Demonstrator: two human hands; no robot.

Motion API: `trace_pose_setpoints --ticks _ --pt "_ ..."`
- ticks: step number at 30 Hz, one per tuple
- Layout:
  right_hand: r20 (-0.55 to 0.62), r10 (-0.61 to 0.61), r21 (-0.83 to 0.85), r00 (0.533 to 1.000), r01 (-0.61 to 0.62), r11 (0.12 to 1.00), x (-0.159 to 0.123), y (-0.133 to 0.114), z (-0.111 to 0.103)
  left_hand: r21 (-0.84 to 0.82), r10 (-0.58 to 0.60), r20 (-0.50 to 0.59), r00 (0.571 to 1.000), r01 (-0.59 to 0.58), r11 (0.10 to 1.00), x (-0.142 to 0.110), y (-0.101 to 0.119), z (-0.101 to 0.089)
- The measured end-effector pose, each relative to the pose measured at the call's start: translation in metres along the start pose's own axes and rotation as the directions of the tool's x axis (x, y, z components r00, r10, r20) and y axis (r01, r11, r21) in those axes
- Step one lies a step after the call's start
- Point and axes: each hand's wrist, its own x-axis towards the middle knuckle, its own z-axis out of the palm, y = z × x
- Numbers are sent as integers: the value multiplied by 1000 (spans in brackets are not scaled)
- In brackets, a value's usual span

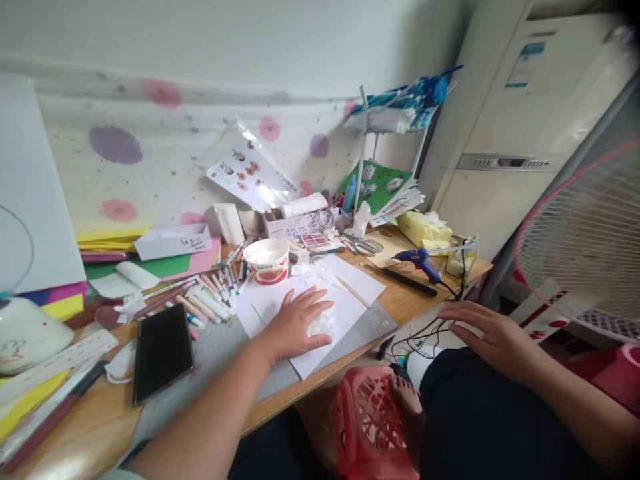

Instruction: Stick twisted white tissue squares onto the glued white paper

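My left hand (295, 323) rests palm down with fingers spread over white sheets of paper (363, 277) on the desk. Beside its fingers and partly under them lies a whitish crumpled clump (323, 323); what it is made of I cannot make out. Just behind that hand stands a white paper tub (269, 267) with red printing and white stuff inside. A thin wooden stick (354, 292) lies on the paper to the right. Above my lap, off the desk's edge, hovers my right hand (493, 337), fingers stretched out and holding nothing.
Markers (213, 303) and a black tablet (163, 353) lie to the left. A blue glue gun (419, 261) with a cord, scissors (367, 245) and a yellow tissue pack (425, 229) are at the right. Below are a red basket (350, 427) and, far right, a fan (590, 247).
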Motion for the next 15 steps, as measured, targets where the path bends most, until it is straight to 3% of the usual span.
trace_pose_setpoints --ticks 7,11,15 --pt "130 -59 122 990 43 992 9 -23 13 51 -57 -41 998 59 997 -5 7 2" --pt "95 -103 222 990 80 972 27 -24 27 32 -69 -59 996 71 997 -4 6 6" --pt "72 -131 270 989 107 957 50 -10 41 9 -41 -163 986 43 999 -3 0 12"
